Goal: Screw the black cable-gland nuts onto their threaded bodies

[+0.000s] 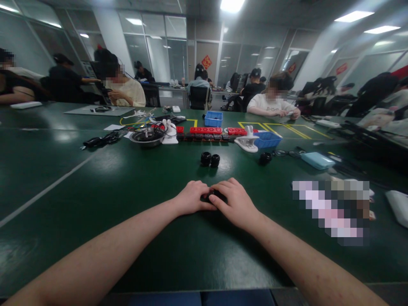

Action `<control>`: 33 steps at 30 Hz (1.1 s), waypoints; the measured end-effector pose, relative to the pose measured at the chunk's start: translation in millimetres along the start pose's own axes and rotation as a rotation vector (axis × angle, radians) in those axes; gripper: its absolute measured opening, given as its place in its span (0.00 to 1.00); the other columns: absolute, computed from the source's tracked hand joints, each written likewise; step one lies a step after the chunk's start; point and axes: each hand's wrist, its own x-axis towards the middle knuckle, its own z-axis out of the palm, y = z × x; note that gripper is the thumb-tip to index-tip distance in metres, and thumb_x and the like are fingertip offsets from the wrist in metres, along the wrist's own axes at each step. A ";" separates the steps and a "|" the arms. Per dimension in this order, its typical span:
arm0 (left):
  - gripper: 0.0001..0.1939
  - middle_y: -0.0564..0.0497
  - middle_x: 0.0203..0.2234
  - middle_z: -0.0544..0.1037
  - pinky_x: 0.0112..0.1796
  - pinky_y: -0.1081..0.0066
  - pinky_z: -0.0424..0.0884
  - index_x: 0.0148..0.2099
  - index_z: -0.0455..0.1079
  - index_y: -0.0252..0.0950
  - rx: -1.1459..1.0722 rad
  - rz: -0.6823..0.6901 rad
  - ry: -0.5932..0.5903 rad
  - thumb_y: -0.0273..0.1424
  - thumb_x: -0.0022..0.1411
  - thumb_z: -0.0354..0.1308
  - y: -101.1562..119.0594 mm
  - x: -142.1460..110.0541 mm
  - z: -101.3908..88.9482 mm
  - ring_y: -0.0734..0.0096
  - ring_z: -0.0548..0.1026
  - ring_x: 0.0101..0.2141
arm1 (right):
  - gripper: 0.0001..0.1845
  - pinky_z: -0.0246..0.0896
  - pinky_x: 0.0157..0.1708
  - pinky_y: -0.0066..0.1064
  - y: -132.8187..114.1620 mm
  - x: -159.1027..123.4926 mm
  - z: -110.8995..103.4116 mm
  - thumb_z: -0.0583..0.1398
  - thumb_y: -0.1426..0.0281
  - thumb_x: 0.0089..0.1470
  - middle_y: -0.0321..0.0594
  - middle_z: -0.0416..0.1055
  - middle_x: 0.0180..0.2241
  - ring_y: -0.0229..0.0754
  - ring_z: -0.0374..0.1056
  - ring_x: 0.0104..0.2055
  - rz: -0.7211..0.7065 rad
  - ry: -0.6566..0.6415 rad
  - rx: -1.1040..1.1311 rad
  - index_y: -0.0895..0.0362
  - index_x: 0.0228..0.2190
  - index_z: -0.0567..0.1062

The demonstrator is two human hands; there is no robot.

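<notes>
Near the middle of the green table (143, 178), my left hand (192, 198) and my right hand (237, 203) meet with curled fingers around a small black object (218, 195). Fingers cover most of it, so its exact kind cannot be made out. Both hands rest low, at or just above the tabletop. Just beyond them stand two black, ribbed round pieces side by side, a left one (205, 159) and a right one (215, 160). A similar black round piece (265, 159) lies farther right.
At the back stand a metal bowl (147, 142) with cables, red blocks (205, 130) in a row, a white clip stand (247, 142) and blue bins (267, 139). Black cables (103, 139) lie left; a light-blue case (318, 160) lies right. Other people sit across the table.
</notes>
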 end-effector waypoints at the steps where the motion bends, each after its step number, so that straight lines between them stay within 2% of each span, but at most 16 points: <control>1: 0.19 0.54 0.25 0.68 0.32 0.69 0.57 0.27 0.63 0.35 0.007 -0.002 0.002 0.47 0.53 0.54 -0.5 0.2 0.8 0.69 0.65 0.29 | 0.16 0.52 0.36 0.33 -1.0 0.1 0.5 0.52 0.61 0.55 0.41 0.72 0.35 0.41 0.59 0.35 -0.015 -0.004 -0.002 0.58 0.37 0.74; 7: 0.13 0.54 0.25 0.69 0.33 0.69 0.58 0.29 0.65 0.36 0.009 0.004 0.009 0.41 0.53 0.55 -3.8 0.6 5.4 0.68 0.65 0.30 | 0.18 0.50 0.35 0.35 -6.5 -2.8 2.5 0.51 0.59 0.56 0.41 0.71 0.36 0.41 0.57 0.34 -0.116 -0.016 -0.032 0.57 0.39 0.73; 15: 0.08 0.56 0.25 0.69 0.33 0.70 0.57 0.30 0.67 0.37 -0.025 -0.003 0.010 0.37 0.53 0.56 1.3 -1.1 0.1 0.70 0.65 0.31 | 0.17 0.48 0.32 0.33 -16.2 -9.9 1.2 0.51 0.62 0.56 0.39 0.72 0.26 0.39 0.57 0.31 -0.175 -0.092 -0.046 0.57 0.27 0.75; 19: 0.11 0.56 0.25 0.69 0.33 0.70 0.57 0.31 0.67 0.37 -0.037 0.003 0.013 0.40 0.52 0.58 -1.2 -0.6 1.0 0.70 0.65 0.31 | 0.21 0.48 0.31 0.33 -15.8 -11.9 -0.7 0.49 0.63 0.58 0.40 0.72 0.24 0.38 0.57 0.28 -0.126 -0.114 -0.100 0.58 0.23 0.75; 23: 0.16 0.55 0.24 0.69 0.33 0.71 0.56 0.29 0.66 0.36 -0.042 0.015 0.005 0.45 0.53 0.55 -2.5 -0.2 0.8 0.70 0.65 0.30 | 0.26 0.47 0.30 0.33 -10.4 -11.3 -7.2 0.46 0.62 0.59 0.41 0.72 0.22 0.38 0.57 0.26 -0.031 -0.136 -0.186 0.58 0.20 0.74; 28: 0.20 0.55 0.23 0.69 0.31 0.72 0.56 0.28 0.67 0.36 -0.067 0.002 -0.001 0.50 0.50 0.56 -1.6 0.2 -1.2 0.71 0.65 0.29 | 0.27 0.46 0.28 0.31 10.7 -4.0 -15.3 0.42 0.61 0.60 0.40 0.71 0.22 0.40 0.59 0.27 0.069 -0.146 -0.265 0.58 0.20 0.72; 33: 0.20 0.55 0.24 0.69 0.32 0.72 0.56 0.31 0.68 0.37 -0.046 0.022 0.002 0.50 0.49 0.57 0.1 -0.2 -3.1 0.70 0.66 0.29 | 0.25 0.49 0.29 0.30 31.6 3.6 -9.2 0.43 0.59 0.59 0.40 0.72 0.26 0.41 0.64 0.30 0.176 -0.116 -0.292 0.57 0.24 0.72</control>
